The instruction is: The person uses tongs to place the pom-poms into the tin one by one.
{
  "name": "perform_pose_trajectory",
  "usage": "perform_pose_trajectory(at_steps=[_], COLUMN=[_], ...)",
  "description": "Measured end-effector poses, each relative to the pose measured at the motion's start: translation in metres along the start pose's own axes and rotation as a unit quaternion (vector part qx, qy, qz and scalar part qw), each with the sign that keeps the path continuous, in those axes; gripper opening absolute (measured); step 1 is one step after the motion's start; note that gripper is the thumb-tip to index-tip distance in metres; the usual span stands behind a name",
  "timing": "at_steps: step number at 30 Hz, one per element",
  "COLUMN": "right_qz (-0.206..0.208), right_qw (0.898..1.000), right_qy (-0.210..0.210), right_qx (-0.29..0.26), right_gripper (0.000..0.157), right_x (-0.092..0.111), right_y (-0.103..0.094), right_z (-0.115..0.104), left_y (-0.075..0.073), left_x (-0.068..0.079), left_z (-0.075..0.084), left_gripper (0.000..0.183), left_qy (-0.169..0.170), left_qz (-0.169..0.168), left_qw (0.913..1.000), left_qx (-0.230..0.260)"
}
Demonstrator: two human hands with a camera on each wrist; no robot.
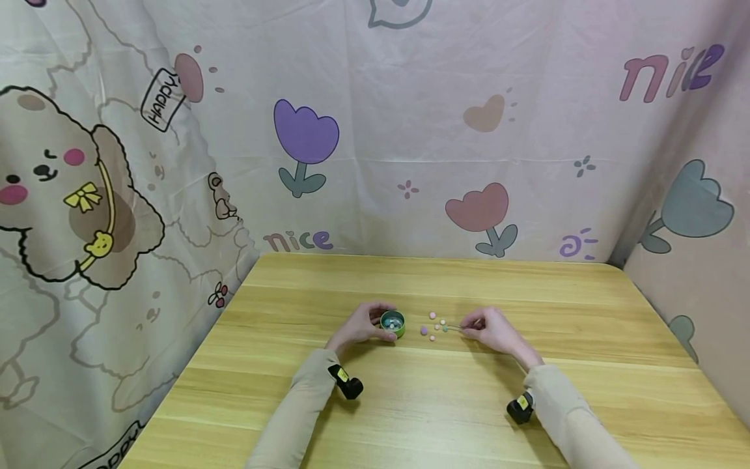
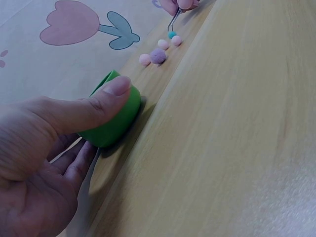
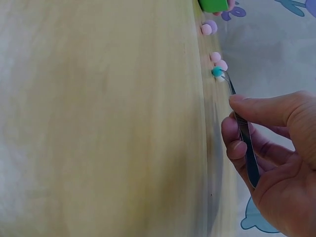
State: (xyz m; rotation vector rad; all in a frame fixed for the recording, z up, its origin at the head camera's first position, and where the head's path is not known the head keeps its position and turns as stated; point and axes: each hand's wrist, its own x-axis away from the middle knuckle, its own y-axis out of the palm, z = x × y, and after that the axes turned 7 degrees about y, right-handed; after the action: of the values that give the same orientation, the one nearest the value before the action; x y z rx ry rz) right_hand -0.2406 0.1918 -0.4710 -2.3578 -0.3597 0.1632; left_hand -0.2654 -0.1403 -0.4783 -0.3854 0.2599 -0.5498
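My left hand point(image 1: 364, 324) holds a small round green container point(image 2: 114, 116), thumb on its near side and fingers round the far side. It stands on the table, open at the top, with something small and pale inside. Between thumb and fingers my right hand point(image 3: 274, 143) pinches metal tweezers point(image 3: 245, 136) with bent tips. Those tips are at a small teal ball point(image 3: 217, 71); whether they grip it I cannot tell. Around it lie several pale pink balls, among them one pink ball point(image 1: 432, 315), and a larger purple ball point(image 2: 158, 56) nearer the container.
The wooden table point(image 1: 375, 404) runs back to a printed cloth point(image 1: 375, 130) hanging behind it. More cloth hangs at the left and right sides. A black wrist camera point(image 1: 347, 382) sits on the left sleeve, another camera point(image 1: 520, 408) on the right.
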Motion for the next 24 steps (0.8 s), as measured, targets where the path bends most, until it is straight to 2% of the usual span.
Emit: perform_pose_trajectory(at_steps=[5,13,24], right_qz=[0.001,-0.002,0.000], right_qw=[1.000,1.000,1.000], right_qy=[0.002,0.009,0.020], right_qx=[0.001,-0.002,0.003], right_gripper=[0.010,0.011,0.011], right_x=[0.0003,-0.0009,-0.0030], right_y=[0.0000,0.0015,0.0024], right_z=[-0.0015,0.0001,0.0023], left_y=[-0.0001,0.0006,0.0003], left_x=[0.0005,0.0009,0.0001], left_z=[0.0002,0.0012,0.0007], left_gripper=[0.060,0.060,0.061], left_qy=[-0.009,0.003,0.004], left_qz=[0.005,0.003,0.003], left_qw=[0.9999,1.0000,1.0000], left_qx=[0.001,0.002,0.002])
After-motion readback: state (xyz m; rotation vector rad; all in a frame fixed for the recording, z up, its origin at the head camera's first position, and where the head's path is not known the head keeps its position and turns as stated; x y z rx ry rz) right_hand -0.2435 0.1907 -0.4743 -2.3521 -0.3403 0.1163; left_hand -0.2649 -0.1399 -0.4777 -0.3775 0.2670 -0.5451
